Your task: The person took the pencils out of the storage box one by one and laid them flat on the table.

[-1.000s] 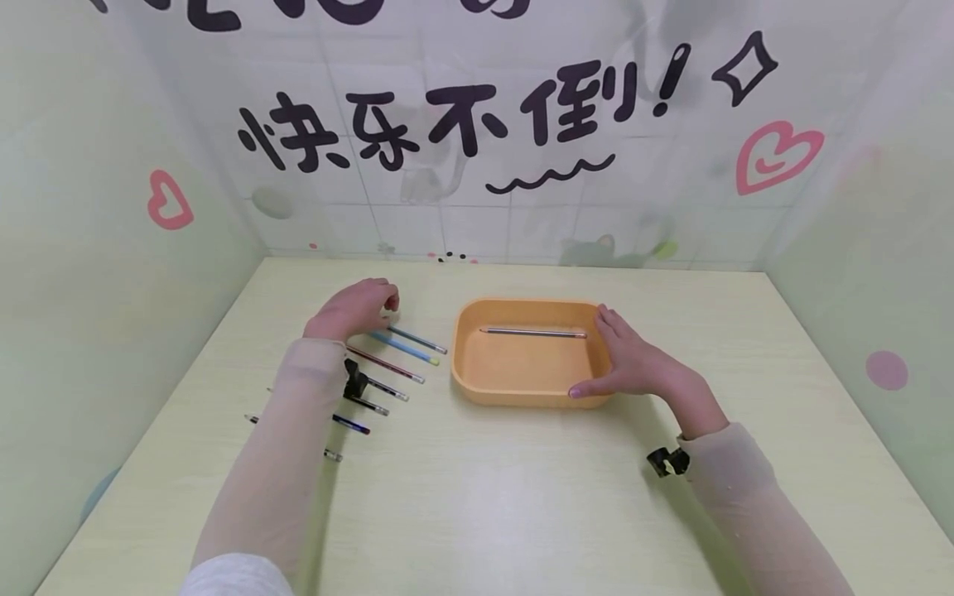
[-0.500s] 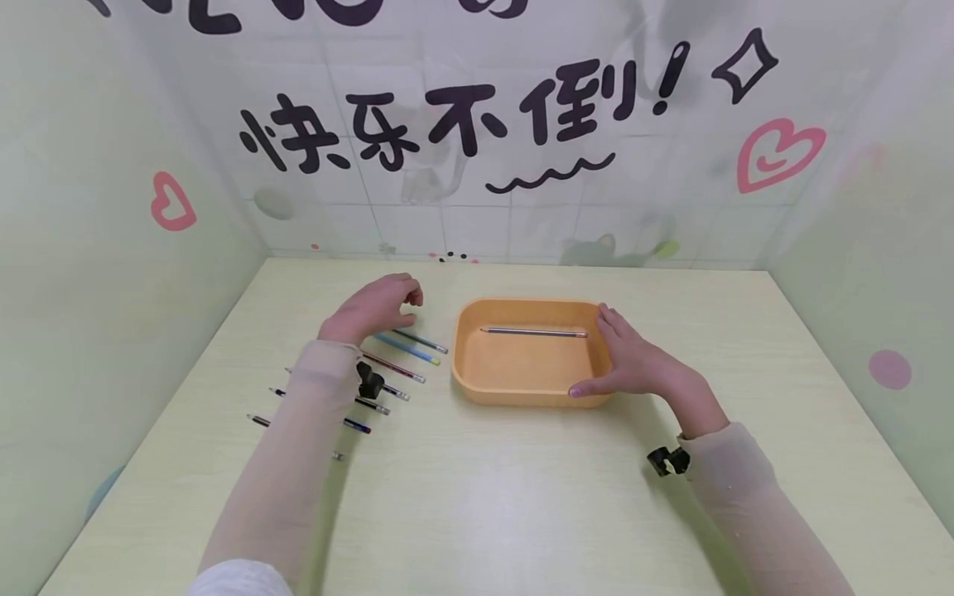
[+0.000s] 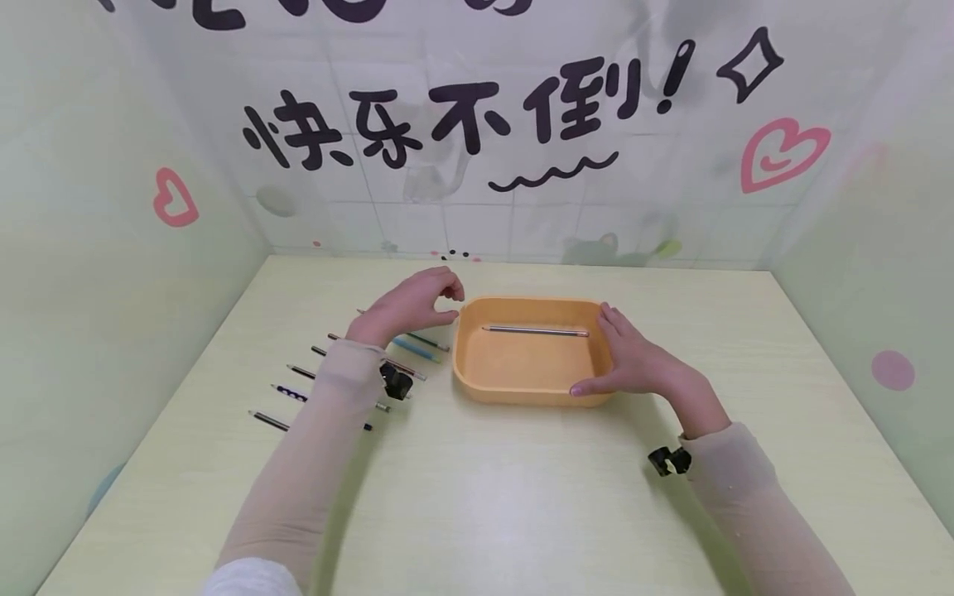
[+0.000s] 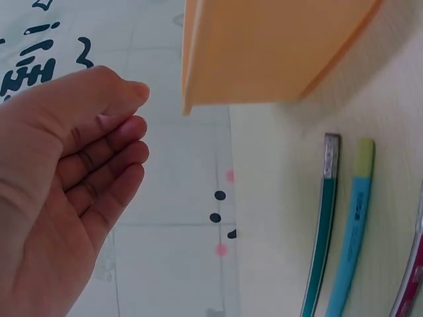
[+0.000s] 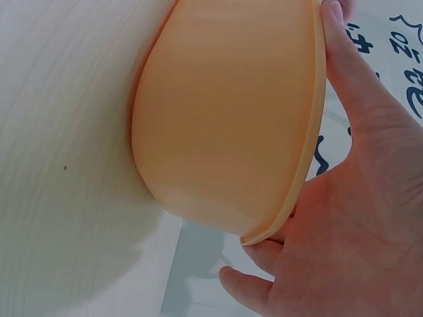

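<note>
My left hand [image 3: 417,305], its fingers loosely bent and holding nothing, hovers just beyond the left end of an orange plastic tray [image 3: 529,391]. In the left wrist view, a gap shows between the hand and the tray's rim. My right hand [image 3: 637,362] grips the tray's right end, thumb on the front rim and fingers at the back corner. Inside the tray lies one dark striped pencil [image 3: 535,332]. Below my left hand on the table are a green pencil [image 4: 323,224], a light blue pencil [image 4: 351,228] and a dark red pencil [image 4: 411,277].
More pencils lie in a slanted row to the left, partly hidden under my left forearm, among them a black pencil [image 3: 268,420] and a dotted pencil [image 3: 291,393]. The pale table [image 3: 492,497] meets a printed wall sheet [image 3: 522,228] behind the tray.
My left hand has moved right, from over the pencils to the tray's left end, and more of the pencils' left ends show. The right hand and tray have stayed put.
</note>
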